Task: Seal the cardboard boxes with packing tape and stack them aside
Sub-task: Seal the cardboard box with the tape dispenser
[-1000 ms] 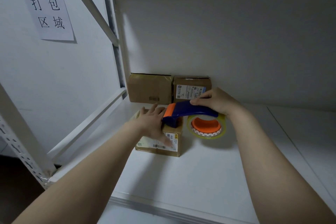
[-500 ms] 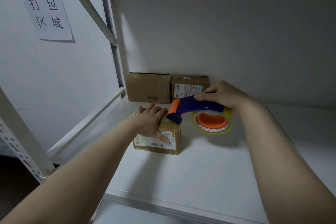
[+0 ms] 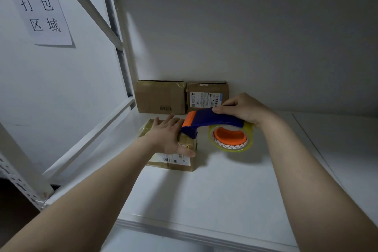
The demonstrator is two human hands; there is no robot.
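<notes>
- White shelf (image 3: 225,190), box (image 3: 185,143) on it, two more boxes (image 3: 161,96) behind.
- Left hand (image 3: 166,136) presses the box, fingers flat; right hand (image 3: 243,108) grips dispenser (image 3: 208,117) at box's right edge.
- Risk: box slides, tape runs crooked.

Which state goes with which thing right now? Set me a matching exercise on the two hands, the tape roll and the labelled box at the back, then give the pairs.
Column one:
1. left hand
2. right hand
3. tape roll
4. labelled back box

Column two:
A. stands against the back wall, right of the plain box
B. grips the blue dispenser handle
C. lies flat on the near box
D. sits on the orange hub, right of the near box

Pairs: 1-C, 2-B, 3-D, 4-A.
</notes>
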